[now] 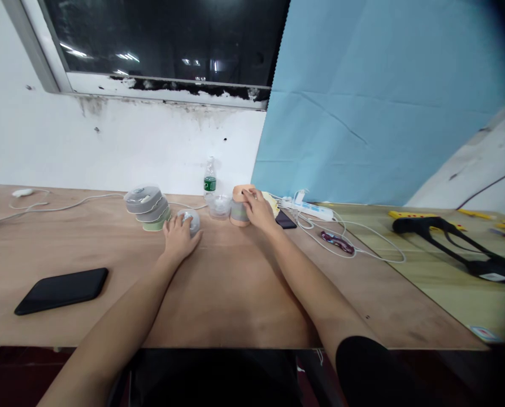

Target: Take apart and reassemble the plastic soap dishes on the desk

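I note both hands at far reach: left hand (pixel 179 236) lies cupped over a grey tub (pixel 190 220), right hand (pixel 258 210) grips the pink cup (pixel 240 206); separating them carefully seems next.

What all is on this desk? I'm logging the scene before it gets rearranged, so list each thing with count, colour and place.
Stacked containers: three, grey and green, back centre-left.
Small container: one, grey-white, under left hand.
Bottle: one, clear with green label, by wall.
Clear cup: one, before bottle.
Pink container: one, pink and grey, at right hand.
Phone: one, black, front left.
Second phone: one, dark, right of pink container.
Power strip: one, white, back right.
Cable: white, back left.
Black frame: one, far right.
Left hand: on small container.
Right hand: touching pink container.
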Tool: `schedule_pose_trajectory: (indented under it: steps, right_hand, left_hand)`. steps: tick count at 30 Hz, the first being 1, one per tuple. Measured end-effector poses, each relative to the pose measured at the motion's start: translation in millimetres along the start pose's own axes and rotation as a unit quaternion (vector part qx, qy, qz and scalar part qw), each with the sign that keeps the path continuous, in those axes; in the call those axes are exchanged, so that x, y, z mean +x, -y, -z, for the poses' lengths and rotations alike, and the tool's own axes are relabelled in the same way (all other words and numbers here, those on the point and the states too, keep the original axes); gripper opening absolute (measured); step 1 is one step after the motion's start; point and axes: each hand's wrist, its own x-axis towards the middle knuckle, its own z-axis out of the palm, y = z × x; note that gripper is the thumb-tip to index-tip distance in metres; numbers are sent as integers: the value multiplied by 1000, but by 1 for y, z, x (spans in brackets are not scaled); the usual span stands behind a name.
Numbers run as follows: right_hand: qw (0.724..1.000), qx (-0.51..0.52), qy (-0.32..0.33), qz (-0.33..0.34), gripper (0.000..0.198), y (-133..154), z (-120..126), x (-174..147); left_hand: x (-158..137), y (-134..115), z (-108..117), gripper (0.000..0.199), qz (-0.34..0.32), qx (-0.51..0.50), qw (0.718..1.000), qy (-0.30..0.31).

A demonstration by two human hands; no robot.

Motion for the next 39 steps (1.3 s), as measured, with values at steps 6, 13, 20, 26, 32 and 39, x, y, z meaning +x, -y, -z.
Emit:
schedule_pose_trajectory:
  steps: [6, 13, 20, 26, 32, 39]
  right_hand:
    - [999, 31, 24, -9, 55, 1, -1, 0]
    - [997, 65, -42, -13, 52, 12, 0, -5]
    - [981, 135, 21, 140, 33, 76, -41, -48]
    - [975, 145, 12, 169, 31, 86, -41, -57]
    - [973, 182, 12, 139, 35, 85, -35, -61]
    - [943, 280, 54, 170, 52, 127, -37, -51]
  left_hand:
    - [6, 14, -6, 76, 78, -27, 994, 67]
    - [10, 21, -6, 76, 70, -120, 986, 91]
    - [0, 0, -1, 72, -56, -163, 981, 89]
    - [1, -2, -2, 64, -28, -222, 975, 14]
    - [1, -7, 3, 65, 62, -387, 917, -67]
    - [-2, -32, 0, 67, 111, -612, 782, -45]
